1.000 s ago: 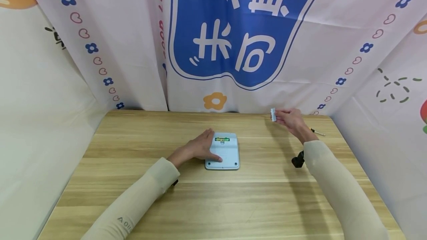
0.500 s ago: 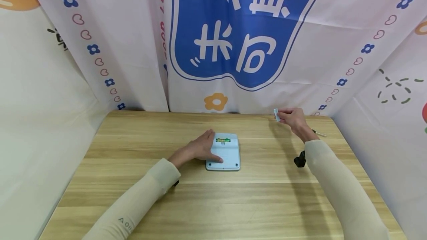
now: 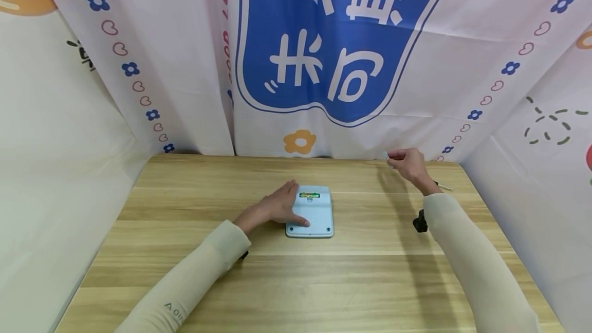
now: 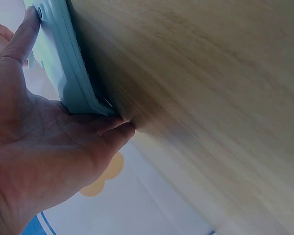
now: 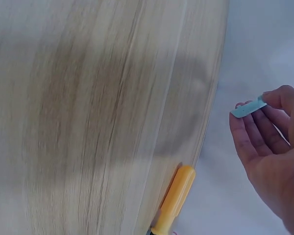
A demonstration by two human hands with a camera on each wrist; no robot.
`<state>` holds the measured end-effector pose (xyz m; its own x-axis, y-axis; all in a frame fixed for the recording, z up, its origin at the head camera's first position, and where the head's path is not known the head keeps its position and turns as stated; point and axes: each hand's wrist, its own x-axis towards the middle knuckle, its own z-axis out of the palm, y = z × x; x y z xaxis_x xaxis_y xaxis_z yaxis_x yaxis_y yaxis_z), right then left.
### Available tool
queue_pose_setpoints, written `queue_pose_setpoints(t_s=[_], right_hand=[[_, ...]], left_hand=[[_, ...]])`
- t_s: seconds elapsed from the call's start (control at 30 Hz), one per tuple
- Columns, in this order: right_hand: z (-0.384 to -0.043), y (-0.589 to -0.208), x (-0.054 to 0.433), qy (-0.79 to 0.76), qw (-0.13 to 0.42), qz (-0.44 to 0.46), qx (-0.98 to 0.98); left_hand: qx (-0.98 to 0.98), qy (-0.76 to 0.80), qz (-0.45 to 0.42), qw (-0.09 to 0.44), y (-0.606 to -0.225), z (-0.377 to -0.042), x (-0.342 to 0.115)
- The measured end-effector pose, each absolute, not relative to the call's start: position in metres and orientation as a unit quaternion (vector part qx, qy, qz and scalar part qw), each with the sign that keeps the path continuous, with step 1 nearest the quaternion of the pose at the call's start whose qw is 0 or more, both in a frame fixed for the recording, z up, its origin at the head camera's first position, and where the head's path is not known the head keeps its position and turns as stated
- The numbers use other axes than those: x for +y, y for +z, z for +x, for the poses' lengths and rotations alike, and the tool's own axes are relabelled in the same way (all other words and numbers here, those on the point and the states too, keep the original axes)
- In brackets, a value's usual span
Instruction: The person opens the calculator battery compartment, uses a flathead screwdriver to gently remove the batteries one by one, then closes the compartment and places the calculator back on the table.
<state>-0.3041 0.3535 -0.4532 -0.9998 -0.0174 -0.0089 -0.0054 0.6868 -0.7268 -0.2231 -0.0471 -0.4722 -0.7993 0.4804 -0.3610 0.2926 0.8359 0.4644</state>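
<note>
A light-blue device, apparently a calculator (image 3: 319, 215), lies back side up on the table, its battery slot uncovered. One battery (image 3: 309, 195) with a green and gold wrapper sits in that slot. My left hand (image 3: 279, 205) rests along the device's left side, thumb laid over the back and straight fingers at the far left corner, as the left wrist view (image 4: 44, 142) also has it. Toward the table's far right edge, my right hand (image 3: 409, 163) pinches a small light-blue battery cover (image 5: 248, 108) between thumb and fingertips, raised above the surface.
A screwdriver (image 3: 444, 186) lies by the right forearm near the back right corner; its yellow handle (image 5: 176, 198) shows in the right wrist view. Behind the wooden table (image 3: 296, 292) hangs a printed cloth (image 3: 194, 91), with white cloth on both sides.
The battery cover has turned in my right fingers, from facing the head camera to nearly edge-on, and shifted slightly right. My left hand and the device stay put.
</note>
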Motion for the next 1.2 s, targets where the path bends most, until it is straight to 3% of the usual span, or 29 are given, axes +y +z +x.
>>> queue_pose_setpoints(t_s=[0.6, 1.2], right_hand=[[-0.307, -0.467, 0.358, -0.291, -0.010, -0.070, 0.954], [-0.307, -0.476, 0.359, -0.225, 0.019, -0.112, 0.968]], left_hand=[[0.927, 0.203, 0.210, 0.236, -0.473, -0.222, -0.049], [0.926, 0.204, 0.210, 0.236, -0.473, -0.223, -0.049]])
